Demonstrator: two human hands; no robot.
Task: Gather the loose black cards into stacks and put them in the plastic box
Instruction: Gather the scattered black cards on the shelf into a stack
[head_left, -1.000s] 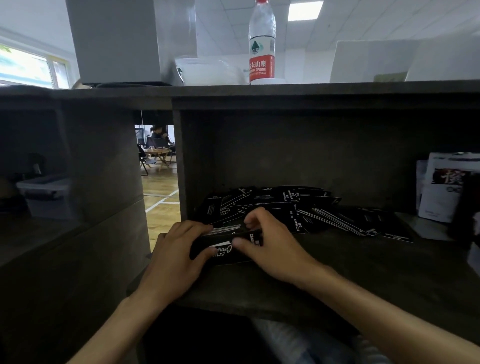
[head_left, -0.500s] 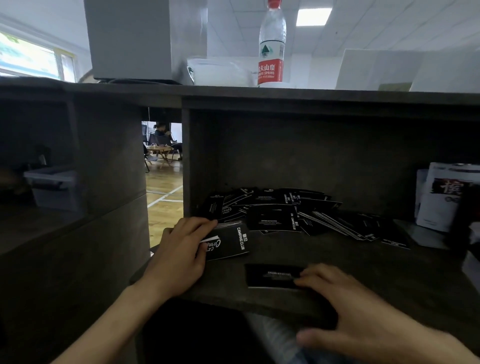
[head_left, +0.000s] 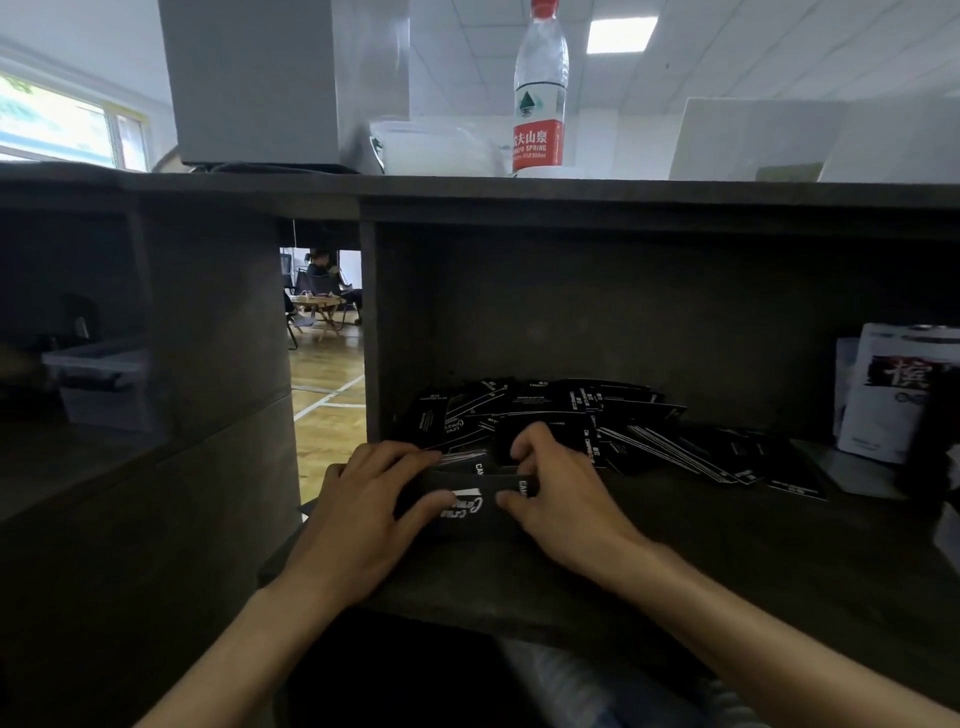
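A small stack (head_left: 475, 506) of black cards is held at the front of the dark shelf (head_left: 701, 561), between both hands. The left hand (head_left: 363, 519) is curled round the stack's left end, thumb on the near face, fingers over the far edge. The right hand (head_left: 558, 493) is curled round the right end, thumb pressed to the near face, fingers bent over the top. White lettering is seen on the stack's near face.

Behind the hands a loose pile of cards (head_left: 597, 426) is spread across the shelf, fanned out toward the right, some overlapping.

A lidded plastic box (head_left: 101, 382) is seen in the left compartment, well apart from the stack, dimly lit.

On the top board a water bottle (head_left: 539, 93) with a red label is stood upright, just beside a clear tub (head_left: 431, 148). White packets (head_left: 893, 389) are propped at the right end of the shelf.
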